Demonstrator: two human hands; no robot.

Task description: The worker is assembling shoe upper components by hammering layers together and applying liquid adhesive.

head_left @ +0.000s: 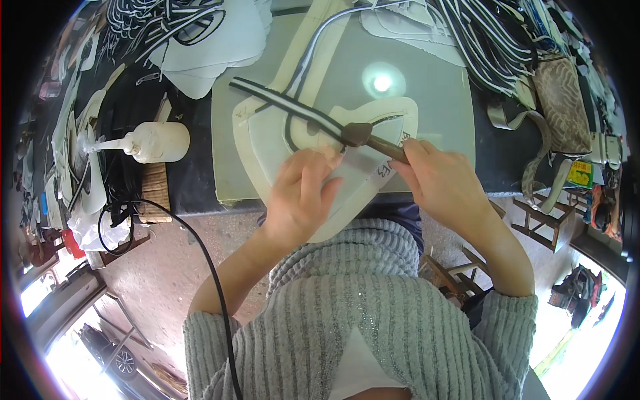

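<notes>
My right hand (443,177) is wrapped round the wooden handle (387,148) of a hammer, whose brown head (357,134) rests over or just above the work. Close by, my left hand (303,190) is closed, its fingertips pinched at a narrow black-and-white strip (287,103) beside the hammer head; the exact grip is partly hidden. Strip runs off toward the upper left, and another length bends down from the far side. Beneath both hands lies a cream pattern piece (400,110) with a white inner panel and handwritten marks; its tip hangs past the table edge.
A greenish translucent mat (440,87) covers the table's middle. To the left stands a white squeeze bottle (160,141) near a wooden block (155,193). Striped strips (480,40) and white cut pieces (217,57) lie at the back. A black cable (213,267) crosses my left arm.
</notes>
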